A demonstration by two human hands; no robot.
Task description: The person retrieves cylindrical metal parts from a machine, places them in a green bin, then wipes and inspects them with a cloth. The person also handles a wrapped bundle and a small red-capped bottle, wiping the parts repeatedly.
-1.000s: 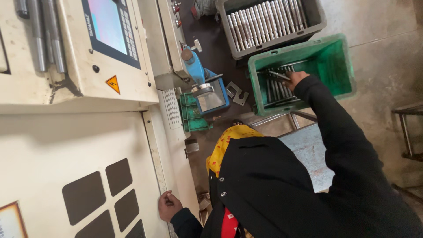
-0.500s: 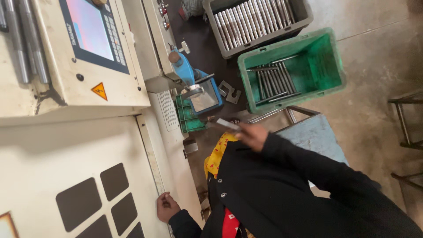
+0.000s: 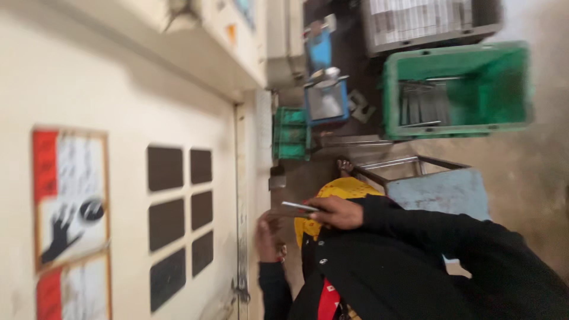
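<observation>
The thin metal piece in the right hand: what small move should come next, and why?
Probably a short carry of the thin metal piece toward the left hand. The right hand has it in its grip, with the free end pointing at the left hand, which rests by the edge of the cream machine door. Only a small gap separates them. The picture is blurred, so this is a guess.
</observation>
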